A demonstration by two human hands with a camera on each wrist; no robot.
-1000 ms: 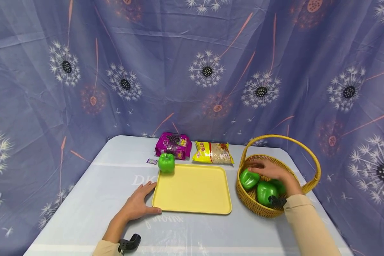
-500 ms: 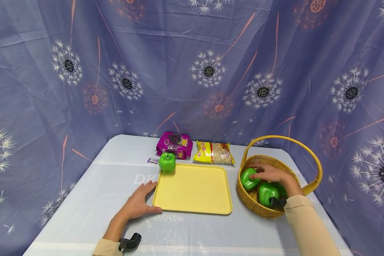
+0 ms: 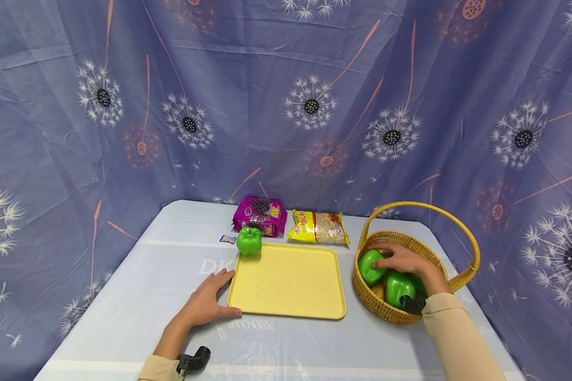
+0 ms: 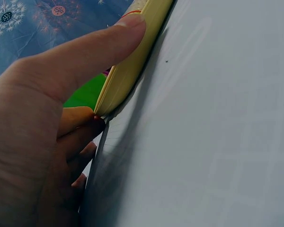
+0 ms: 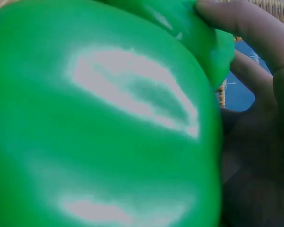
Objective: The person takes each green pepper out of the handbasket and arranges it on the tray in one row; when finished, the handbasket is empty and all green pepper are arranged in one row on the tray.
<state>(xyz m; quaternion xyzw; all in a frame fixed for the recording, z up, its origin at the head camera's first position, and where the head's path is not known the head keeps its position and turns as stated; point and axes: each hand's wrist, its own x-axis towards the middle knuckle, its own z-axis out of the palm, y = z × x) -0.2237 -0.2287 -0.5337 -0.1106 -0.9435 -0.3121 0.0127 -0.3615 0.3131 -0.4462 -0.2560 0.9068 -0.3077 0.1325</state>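
My right hand reaches into a wicker basket and grips a glossy green bell pepper at its left side, fingers at the far side and thumb on top. Another green bell pepper lies nearer the wrist and fills most of the right wrist view; a third green one is partly hidden under the hand. My left hand lies at the near left corner of a yellow tray. In the left wrist view, the thumb rests along the tray's rim, and the other fingers extend past the corner.
A green bell pepper stands at the tray's far left corner. Behind it are a purple package, a small purple-white wrapper and a yellow food bag. The basket's tall handle arches over the right side of the table.
My right hand has closed its thumb and fingers around the left bell pepper, which has tilted slightly upright in the basket. The left hand stays at the tray corner.
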